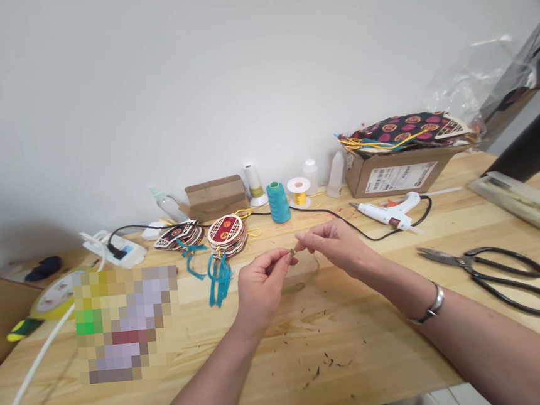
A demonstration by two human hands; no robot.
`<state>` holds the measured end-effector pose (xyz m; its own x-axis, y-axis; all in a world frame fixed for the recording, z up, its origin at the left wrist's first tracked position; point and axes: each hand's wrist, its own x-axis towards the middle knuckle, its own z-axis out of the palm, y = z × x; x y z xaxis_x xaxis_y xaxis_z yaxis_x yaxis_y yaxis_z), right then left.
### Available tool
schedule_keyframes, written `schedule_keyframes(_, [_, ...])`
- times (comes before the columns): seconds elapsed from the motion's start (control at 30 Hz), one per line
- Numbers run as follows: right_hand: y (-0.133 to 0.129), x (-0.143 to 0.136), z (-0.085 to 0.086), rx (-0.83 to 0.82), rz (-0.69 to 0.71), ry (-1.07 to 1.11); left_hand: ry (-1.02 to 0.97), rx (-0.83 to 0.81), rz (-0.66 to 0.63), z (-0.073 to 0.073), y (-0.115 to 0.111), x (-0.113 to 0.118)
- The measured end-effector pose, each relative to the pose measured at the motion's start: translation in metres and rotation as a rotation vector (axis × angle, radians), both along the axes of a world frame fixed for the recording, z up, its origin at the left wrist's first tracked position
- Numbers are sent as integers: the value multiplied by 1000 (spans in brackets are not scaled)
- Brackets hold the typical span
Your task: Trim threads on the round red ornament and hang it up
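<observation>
My left hand [264, 286] is closed in a pinch, thumb against fingers, over the middle of the table. A small olive-gold piece of cord [293, 251] shows at its fingertips, too small to make out as a knot or loop. Close on the right, my right hand [333, 246] is also closed, thumb and forefinger pinching the same cord. A thin loose length hangs below and curves over the wood. Behind my left hand lie a stack of round red ornaments [226, 233] with teal tassels [219, 281] and a stack of dark ornaments [178, 236].
Large black-handled scissors [469, 264] and a white glue gun [390, 211] lie right. A teal thread cone [278, 203], a yellow cord spool [299, 193] and bottles stand along the wall. A cardboard box [357, 176] holds more ornaments. A power strip [123, 250] sits left.
</observation>
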<state>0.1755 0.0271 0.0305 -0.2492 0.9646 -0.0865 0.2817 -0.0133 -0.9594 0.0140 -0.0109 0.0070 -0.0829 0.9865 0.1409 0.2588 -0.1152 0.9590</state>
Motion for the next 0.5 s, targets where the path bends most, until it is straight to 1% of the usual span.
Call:
schedule_keyframes(0.1, [4,1,-4,43,26,30,-40,-57,12,2,0,0])
schedule_keyframes(0.2, [7,0,-11,33,97,122,-61,-94,14,3,1,-1])
schedule_keyframes(0.27, [8,0,-14,28,118,148,-56,-98,9,4,1,-1])
schedule_keyframes(0.5, [7,-1,-15,17,150,137,-25,-114,-10,6,0,-1])
